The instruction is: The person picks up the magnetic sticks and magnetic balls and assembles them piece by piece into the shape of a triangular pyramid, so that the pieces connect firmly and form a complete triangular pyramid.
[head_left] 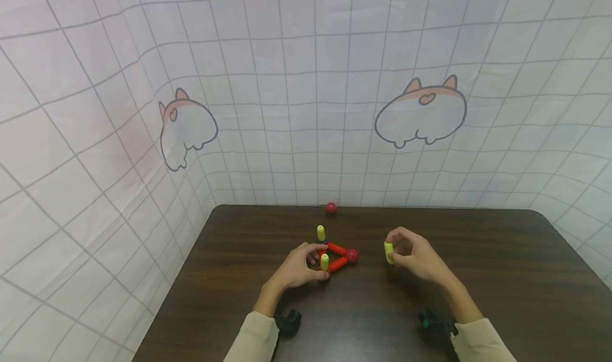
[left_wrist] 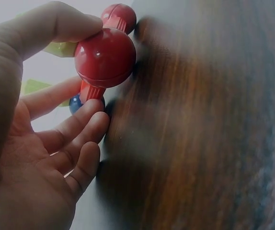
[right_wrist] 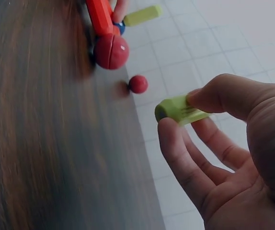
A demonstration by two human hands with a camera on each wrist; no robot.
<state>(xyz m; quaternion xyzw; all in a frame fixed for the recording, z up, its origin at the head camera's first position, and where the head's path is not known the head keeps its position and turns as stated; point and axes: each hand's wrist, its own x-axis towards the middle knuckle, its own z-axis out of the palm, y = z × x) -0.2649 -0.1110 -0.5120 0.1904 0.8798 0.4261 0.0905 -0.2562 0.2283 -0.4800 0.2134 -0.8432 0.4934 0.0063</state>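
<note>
On the table lies a triangle of building rods and balls, with red rods (head_left: 338, 264), a red corner ball (head_left: 352, 255) and a blue ball (left_wrist: 74, 103). Two yellow-green rods stand up from it, a far one (head_left: 321, 233) and a near one (head_left: 324, 262). My left hand (head_left: 296, 268) holds the triangle's left side, its thumb on the near red ball (left_wrist: 106, 57) and the other fingers along the far end. To the right of the triangle, my right hand (head_left: 421, 257) pinches a loose yellow-green rod (right_wrist: 180, 109) between thumb and fingertips, above the table.
A single red ball (head_left: 331, 208) sits at the back edge of the dark wooden table (head_left: 468, 245). Behind and to the left hangs a white grid-patterned cloth (head_left: 296, 112). Dark bands with cameras circle both wrists.
</note>
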